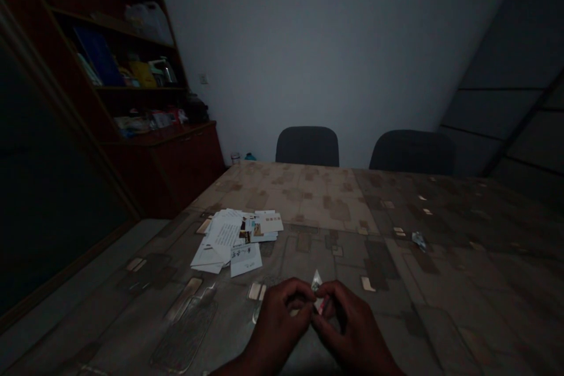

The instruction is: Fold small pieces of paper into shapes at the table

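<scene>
Between my two hands, low in the middle of the view, is a small folded piece of paper (316, 281), pale with a green patch and a pinkish-red patch. Its pointed tip sticks up beyond the fingers. My left hand (286, 311) pinches it from the left with thumb and forefinger. From the right, my right hand (346, 317) pinches the same paper, its fingertips close against the left ones. Much of the paper is hidden behind the fingers. To the left of my hands lies a loose pile of printed cards and papers (224, 241).
A patterned cloth (304, 205) covers the table. A small crumpled, shiny piece (418, 239) lies on its right side. Two dark chairs (307, 145) stand at the far edge. A wooden shelf unit (185, 150) with mixed goods is at the left. The room is dim.
</scene>
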Demonstrator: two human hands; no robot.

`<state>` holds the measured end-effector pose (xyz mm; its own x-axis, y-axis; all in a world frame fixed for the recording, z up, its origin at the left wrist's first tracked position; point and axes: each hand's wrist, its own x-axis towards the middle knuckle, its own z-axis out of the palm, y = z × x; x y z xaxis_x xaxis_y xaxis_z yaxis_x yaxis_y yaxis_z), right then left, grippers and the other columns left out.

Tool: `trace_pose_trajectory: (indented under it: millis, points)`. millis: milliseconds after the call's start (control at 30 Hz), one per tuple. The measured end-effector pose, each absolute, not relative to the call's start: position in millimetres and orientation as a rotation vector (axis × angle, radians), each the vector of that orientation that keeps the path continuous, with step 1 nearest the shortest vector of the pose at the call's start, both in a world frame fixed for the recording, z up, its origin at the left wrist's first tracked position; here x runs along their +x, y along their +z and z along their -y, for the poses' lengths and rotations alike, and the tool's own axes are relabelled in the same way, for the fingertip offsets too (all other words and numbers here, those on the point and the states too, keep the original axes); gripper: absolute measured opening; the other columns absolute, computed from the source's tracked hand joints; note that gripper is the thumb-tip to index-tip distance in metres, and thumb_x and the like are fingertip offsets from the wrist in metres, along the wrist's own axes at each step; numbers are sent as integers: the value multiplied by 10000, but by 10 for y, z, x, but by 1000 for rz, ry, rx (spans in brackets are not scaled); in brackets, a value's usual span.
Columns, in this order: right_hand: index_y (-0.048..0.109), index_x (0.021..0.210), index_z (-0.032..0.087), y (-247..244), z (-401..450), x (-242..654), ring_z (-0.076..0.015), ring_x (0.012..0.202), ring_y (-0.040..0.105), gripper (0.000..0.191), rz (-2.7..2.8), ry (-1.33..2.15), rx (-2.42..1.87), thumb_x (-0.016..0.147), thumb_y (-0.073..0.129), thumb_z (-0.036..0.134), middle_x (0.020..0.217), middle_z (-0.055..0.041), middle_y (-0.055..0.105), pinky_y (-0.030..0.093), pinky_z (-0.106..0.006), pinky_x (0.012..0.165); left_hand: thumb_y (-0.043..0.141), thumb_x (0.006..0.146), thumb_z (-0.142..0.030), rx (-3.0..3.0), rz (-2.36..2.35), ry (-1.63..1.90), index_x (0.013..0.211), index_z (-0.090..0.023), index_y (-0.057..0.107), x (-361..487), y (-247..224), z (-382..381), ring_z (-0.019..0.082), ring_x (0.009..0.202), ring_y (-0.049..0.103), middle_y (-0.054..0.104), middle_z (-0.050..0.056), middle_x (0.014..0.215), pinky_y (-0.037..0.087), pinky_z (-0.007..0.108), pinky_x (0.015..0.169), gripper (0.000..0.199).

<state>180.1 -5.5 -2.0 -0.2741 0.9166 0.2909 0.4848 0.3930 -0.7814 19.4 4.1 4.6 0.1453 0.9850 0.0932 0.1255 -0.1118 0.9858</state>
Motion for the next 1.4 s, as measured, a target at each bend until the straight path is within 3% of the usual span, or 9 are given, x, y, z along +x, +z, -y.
trace_pose_trajectory:
  millis: [300,433,600,733,1033,1400]
  points:
    - [600,992,197,-6,57,1798,-160,687,636,222,1923,681,-1197,771,596,169,815,-4,662,478,-238,637,612,645,-151,1168,-1100,1110,680,-160,610,191,39,-89,140,622,556,588,-26,624,403,214,589,36]
    - [595,983,202,-11,75,1788,-150,639,621,175,1876,647,-1191,828,520,171,766,5,647,462,-227,590,640,702,-206,1143,-1038,1121,727,-169,581,200,35,-75,132,640,535,574,-30,663,386,208,586,74]
    - [579,939,208,-69,52,1810,-145,604,588,165,1918,468,-1206,837,484,120,734,11,615,447,-225,566,582,747,-149,1274,-1062,1118,760,-171,586,224,4,-21,129,668,534,564,-28,689,379,202,595,25]
    - [549,897,205,-64,36,1799,-177,758,600,148,1944,349,-1095,832,479,92,833,-26,607,462,-262,668,602,753,-145,1312,-1109,1130,792,-178,574,244,-8,2,120,627,520,552,-38,683,363,194,556,58]
    - [513,905,205,-57,44,1786,-185,842,566,144,1951,405,-1027,852,473,78,899,-44,553,465,-274,712,627,736,-163,1422,-1223,1125,739,-175,572,253,72,-3,136,628,516,564,-27,673,381,213,579,57]
    - [502,868,197,-38,58,1767,-181,698,538,165,2062,37,-880,884,429,50,784,-34,560,439,-285,619,615,687,-118,1474,-1223,1091,817,-183,576,239,91,43,143,642,488,513,-42,667,354,217,583,150]
